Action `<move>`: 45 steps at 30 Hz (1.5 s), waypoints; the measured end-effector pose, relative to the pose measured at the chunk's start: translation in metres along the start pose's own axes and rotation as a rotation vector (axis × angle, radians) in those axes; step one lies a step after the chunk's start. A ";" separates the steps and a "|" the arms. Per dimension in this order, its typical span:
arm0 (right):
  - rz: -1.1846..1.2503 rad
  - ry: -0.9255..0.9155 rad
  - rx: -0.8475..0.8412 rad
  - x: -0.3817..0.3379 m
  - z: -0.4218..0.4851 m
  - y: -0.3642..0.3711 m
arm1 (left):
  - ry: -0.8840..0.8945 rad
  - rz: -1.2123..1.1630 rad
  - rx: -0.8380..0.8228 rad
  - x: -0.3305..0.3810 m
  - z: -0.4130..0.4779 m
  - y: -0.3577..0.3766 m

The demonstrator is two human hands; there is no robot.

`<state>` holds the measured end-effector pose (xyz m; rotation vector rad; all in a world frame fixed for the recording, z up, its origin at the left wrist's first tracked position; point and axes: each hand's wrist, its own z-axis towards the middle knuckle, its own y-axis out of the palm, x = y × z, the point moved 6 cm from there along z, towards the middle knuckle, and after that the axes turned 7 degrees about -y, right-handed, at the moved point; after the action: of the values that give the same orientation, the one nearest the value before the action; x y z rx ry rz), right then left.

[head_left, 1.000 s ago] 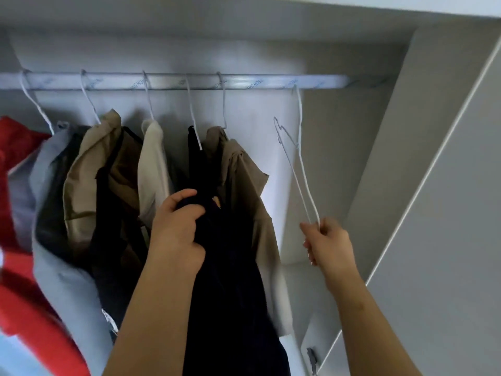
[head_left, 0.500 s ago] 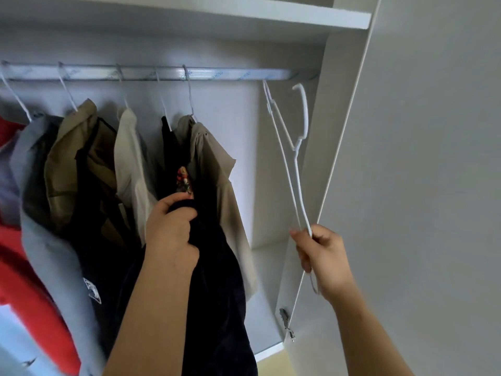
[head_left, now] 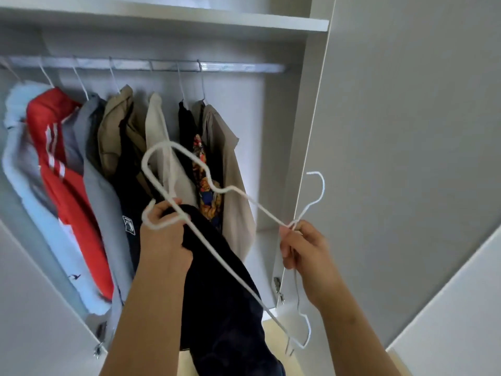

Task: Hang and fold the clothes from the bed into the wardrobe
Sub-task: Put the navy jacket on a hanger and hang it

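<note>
Fingers (head_left: 291, 241) of your right hand (head_left: 306, 256) pinch two white hangers (head_left: 252, 203), left hand (head_left: 162, 240) clamped on the dark garment (head_left: 217, 294) before the wardrobe rail (head_left: 238, 68): next, likely thread one hanger into it.

Small white patch on dark hanging garment (head_left: 128, 225), print unreadable
</note>
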<state>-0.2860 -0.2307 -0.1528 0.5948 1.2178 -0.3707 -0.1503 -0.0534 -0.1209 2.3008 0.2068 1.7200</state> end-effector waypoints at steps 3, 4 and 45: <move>0.095 0.064 -0.091 -0.001 -0.025 0.009 | 0.014 0.053 0.004 -0.004 -0.024 -0.015; 0.065 0.081 -0.140 0.000 -0.033 0.011 | 0.003 0.036 0.010 -0.005 -0.030 -0.021; -0.293 0.126 0.085 -0.032 -0.055 0.000 | 0.486 0.945 0.364 0.045 -0.069 -0.072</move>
<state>-0.3376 -0.1985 -0.1350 0.5186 1.4207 -0.6410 -0.2006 0.0355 -0.0818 2.3299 -0.6426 2.8906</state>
